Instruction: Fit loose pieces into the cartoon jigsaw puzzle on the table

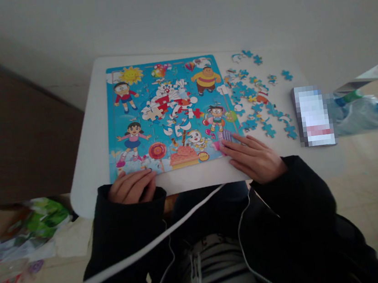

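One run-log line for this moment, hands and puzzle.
left hand: curled at near edge of colourful cartoon jigsaw board | right hand: flat on its lower-right corner | loose blue pieces: right of board

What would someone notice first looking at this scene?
The bright cartoon jigsaw puzzle in the middle of the white table, its centre not yet filled. Right of it lies a scatter of loose blue pieces. The left hand rests curled at the puzzle's near edge; the right hand lies flat on its lower right corner.
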`<state>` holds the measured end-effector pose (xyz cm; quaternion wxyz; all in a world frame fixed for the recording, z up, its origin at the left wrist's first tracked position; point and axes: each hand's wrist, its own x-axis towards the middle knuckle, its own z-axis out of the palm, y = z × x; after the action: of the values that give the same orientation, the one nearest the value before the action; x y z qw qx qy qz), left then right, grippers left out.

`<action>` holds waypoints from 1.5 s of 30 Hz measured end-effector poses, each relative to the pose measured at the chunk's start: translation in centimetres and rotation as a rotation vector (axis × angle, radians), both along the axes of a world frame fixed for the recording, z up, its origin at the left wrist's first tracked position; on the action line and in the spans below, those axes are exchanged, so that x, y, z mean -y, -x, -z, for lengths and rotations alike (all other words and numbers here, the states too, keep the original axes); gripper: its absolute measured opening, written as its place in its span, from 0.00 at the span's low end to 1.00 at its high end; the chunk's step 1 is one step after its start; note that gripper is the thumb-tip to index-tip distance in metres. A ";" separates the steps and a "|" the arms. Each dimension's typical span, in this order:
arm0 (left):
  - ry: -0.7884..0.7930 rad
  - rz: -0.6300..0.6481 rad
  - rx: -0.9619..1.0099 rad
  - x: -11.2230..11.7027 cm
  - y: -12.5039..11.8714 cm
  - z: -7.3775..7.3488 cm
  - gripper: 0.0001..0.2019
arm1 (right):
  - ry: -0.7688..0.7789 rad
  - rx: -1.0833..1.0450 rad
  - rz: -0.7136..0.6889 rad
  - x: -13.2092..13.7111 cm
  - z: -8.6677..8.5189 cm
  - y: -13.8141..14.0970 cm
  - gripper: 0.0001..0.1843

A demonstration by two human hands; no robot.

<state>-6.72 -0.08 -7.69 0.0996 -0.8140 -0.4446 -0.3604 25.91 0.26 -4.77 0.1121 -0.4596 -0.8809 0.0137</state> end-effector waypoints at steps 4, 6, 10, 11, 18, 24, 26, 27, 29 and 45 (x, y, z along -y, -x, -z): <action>0.023 0.009 0.022 -0.1 0.0 0.0 0.09 | -0.011 -0.034 -0.004 -0.1 0.3 -1.0 0.21; 0.034 0.010 0.026 -0.1 0.0 0.3 0.09 | 0.010 -0.060 -0.028 -0.2 0.4 -1.3 0.22; 0.029 -0.024 0.088 0.0 0.1 0.6 0.08 | 0.019 -0.135 -0.018 -0.1 0.5 -1.3 0.22; 0.025 -0.030 0.091 0.0 0.1 0.5 0.08 | 0.011 -0.156 -0.014 0.0 0.5 -1.2 0.22; 0.015 0.071 0.068 -0.2 -3.7 -1.9 0.11 | -0.029 -0.219 0.024 0.1 0.1 -0.4 0.18; 0.126 0.186 0.174 -2.0 -10.2 -1.1 0.05 | -0.077 -0.245 0.011 0.1 0.2 -0.2 0.16; 0.153 0.180 0.189 -2.4 -11.0 -0.7 0.05 | -0.072 -0.244 0.014 0.1 0.2 -0.2 0.16; 0.172 0.175 0.190 -2.6 -11.1 -0.5 0.05 | -0.070 -0.242 0.018 0.1 0.1 -0.2 0.16; 0.204 0.172 0.185 -2.7 -11.0 -0.3 0.06 | -0.075 -0.239 0.023 0.1 0.1 -0.2 0.16; 0.147 0.151 0.021 -1.6 -12.1 -0.1 0.11 | -0.151 -0.253 -0.015 0.0 0.5 -0.2 0.15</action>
<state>5.43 1.55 -7.60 0.0077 -0.8464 -0.4084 -0.3418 26.13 0.26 -5.23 0.2565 -0.4379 -0.8616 0.0061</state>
